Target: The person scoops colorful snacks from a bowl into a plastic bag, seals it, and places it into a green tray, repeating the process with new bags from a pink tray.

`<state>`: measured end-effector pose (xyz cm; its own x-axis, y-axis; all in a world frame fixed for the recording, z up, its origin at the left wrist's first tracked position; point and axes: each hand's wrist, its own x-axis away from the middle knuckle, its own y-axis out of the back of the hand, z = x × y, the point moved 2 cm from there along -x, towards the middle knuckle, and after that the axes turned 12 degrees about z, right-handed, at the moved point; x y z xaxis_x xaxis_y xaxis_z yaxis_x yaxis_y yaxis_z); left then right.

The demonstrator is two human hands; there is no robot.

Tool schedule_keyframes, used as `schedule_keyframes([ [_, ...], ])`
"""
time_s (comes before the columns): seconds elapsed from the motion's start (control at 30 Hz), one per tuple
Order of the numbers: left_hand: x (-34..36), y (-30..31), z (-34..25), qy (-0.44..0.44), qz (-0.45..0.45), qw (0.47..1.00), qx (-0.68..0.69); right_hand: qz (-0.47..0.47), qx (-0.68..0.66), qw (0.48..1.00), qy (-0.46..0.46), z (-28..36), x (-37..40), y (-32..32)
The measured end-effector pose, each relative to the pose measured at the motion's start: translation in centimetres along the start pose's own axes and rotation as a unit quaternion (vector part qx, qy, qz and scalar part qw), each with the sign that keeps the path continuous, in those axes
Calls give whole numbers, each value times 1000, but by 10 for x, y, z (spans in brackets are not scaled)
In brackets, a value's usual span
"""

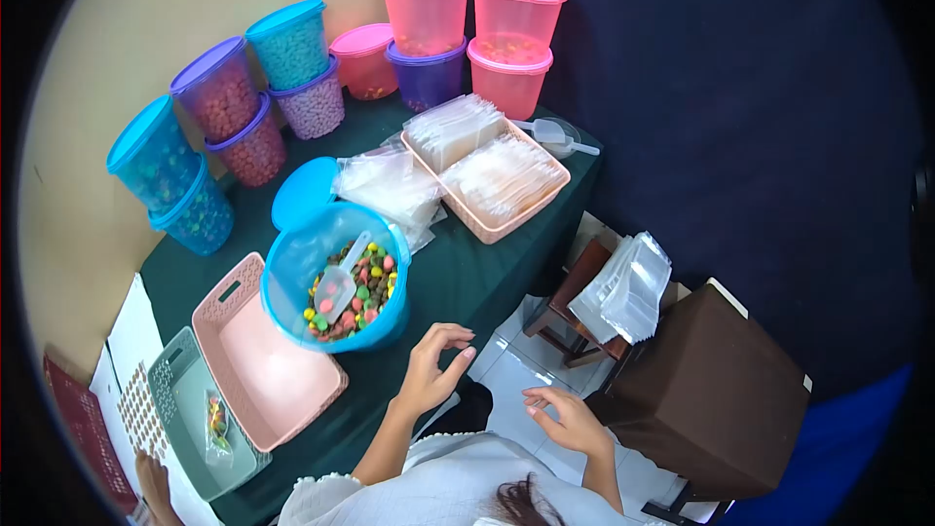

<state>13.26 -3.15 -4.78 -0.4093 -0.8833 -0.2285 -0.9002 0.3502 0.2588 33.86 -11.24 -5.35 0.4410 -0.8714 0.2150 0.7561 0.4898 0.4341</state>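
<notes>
My left hand [435, 368] is held at the table's front edge, fingers loosely curved and thumb apart, with nothing in it. My right hand [570, 420] hangs in front of my body, open and holding nothing. Nearest to my left hand stands a blue tub [282, 258] of mixed coloured candies [368, 302], with a clear plastic scoop [337, 284] resting in them. Beside the tub is a pink tray [258, 351]. A green tray [185, 429] next to it holds one small filled candy packet [216, 422].
Lidded tubs [243, 107] of candy stand stacked along the back. A basket [492, 232] of clear bags and loose plastic bags [385, 185] lie behind the blue tub. Silvery pouches [628, 287] sit on a stool [584, 297] near a brown-covered box [726, 380]. Another person's hand [153, 477] is at lower left, by a sticker sheet [141, 409].
</notes>
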Motion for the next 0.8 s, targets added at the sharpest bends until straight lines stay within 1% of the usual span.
schedule_keyframes([
  [0.03,-15,2,6,2,0,1000,3,1,0,1000,-4,3,-7,9],
  [0.1,-49,-1,11,-15,21,1000,-11,-28,82,996,-18,10,-18,36],
  [0.13,-64,-1,12,-13,26,1000,-9,-28,26,999,2,5,-25,46],
  [0.17,-78,0,14,-12,23,1000,-4,-25,30,999,-1,1,-31,56],
  [0.23,-105,1,19,-50,35,998,-3,-45,-35,998,-7,-9,-43,74],
  [0.27,-117,1,23,-51,33,998,3,-54,-47,997,-17,-14,-49,83],
  [0.3,-126,1,27,-43,40,998,-6,-50,-42,998,-23,-16,-55,92],
  [0.37,-135,5,34,-21,56,998,-34,-82,-102,991,0,-16,-69,106],
  [0.4,-138,6,34,-17,58,998,-33,-93,-135,986,-3,-21,-77,111],
  [0.5,-142,5,33,-1,92,995,-42,-108,-123,986,15,-23,-112,133],
  [0.57,-142,3,33,-17,104,993,-49,-107,-105,987,64,-21,-148,153],
  [0.63,-143,2,24,-12,109,993,-47,-90,-79,989,84,-13,-193,174],
  [0.7,-142,2,20,9,116,992,-42,-75,35,982,170,9,-243,192],
  [0.77,-143,3,18,12,103,991,-82,-58,61,966,243,-3,-308,198],
  [0.8,-143,3,16,18,88,993,-82,-29,102,961,257,-6,-340,200],
])
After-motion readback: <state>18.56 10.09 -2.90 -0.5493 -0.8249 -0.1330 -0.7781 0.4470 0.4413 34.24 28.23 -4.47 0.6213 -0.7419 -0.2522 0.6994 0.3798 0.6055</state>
